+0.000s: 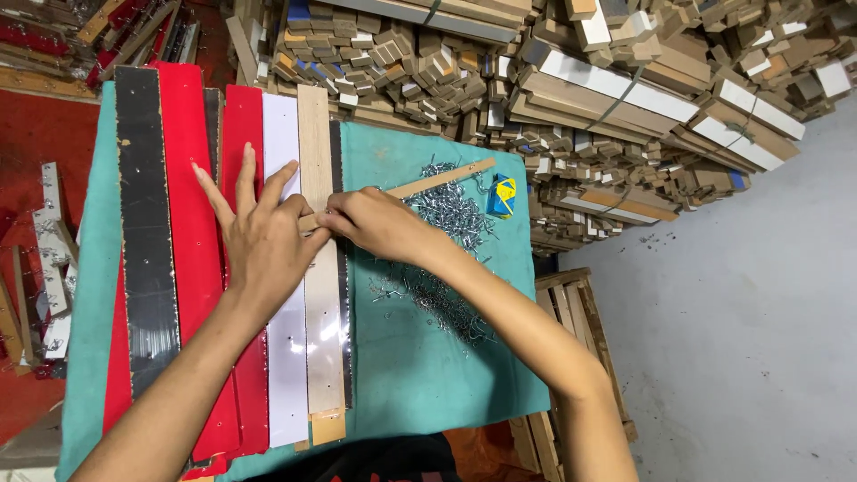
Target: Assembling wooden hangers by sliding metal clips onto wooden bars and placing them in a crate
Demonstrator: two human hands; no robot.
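Seen from above, a person works at a bench (428, 375) covered in teal cloth. Long flat boards lie side by side along it: a glossy black board (147, 259), a red board (192, 178), a white board (284, 375) and a pale wood-grain board (323, 357), with small holes visible along the black and white boards. The left hand (263, 236) lies flat, fingers spread, pressing down on the red and white boards; it grasps nothing. The right hand (375, 223) pinches the near end of a thin bare wooden slat (442, 180), which lies slanted across the wood-grain board and out over the cloth. Just beside that hand is a loose heap of small shiny metal hooks or screws (446, 259), and a small blue and yellow box (502, 196) beyond it. The work looks to be underway: the boards are lined up, the slat is being set across them, and the fasteners remain unused in their heap. Behind the bench rise stacks of cut wood offcuts (625, 98).
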